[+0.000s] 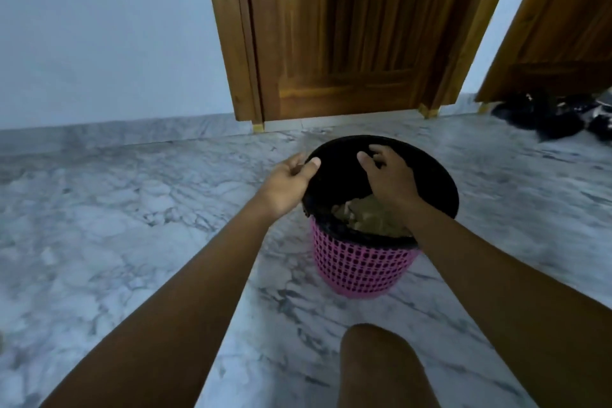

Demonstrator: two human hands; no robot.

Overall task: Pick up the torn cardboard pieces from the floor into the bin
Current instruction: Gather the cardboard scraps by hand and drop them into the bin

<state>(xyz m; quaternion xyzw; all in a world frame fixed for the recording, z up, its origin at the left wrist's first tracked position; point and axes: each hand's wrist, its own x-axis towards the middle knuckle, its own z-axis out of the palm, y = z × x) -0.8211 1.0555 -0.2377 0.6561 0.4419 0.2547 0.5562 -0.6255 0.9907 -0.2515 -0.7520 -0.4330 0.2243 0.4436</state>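
While the left hand grips the near-left rim of the bin, thumb hooked over the edge and fingers curled round the outside, the right hand hovers over the mouth. Its fingers are spread and loosely bent, pointing down. Nothing shows between them, so I judge it empty. The cardboard pieces lie inside the bin, a tan heap against the black liner, on the near side below the right wrist. No scrap shows on the marble floor in this view, though the ground behind and beside the person is out of sight.

Risks from here. The bin looks light and is held by one side only — a pull on that rim could tip it and spill the heap back onto the floor. The liner looks loose at the rim, so the gripping thumb could drag it down inside. Calling the job done is a risk too, since scraps outside the view would be missed.

Count: one bin, one liner, two hands, one knee at the bottom edge. Cardboard — one heap, pieces overlapped and blurred, number cannot be told. Two wooden doors behind. Dark shoes far right, number unclear.
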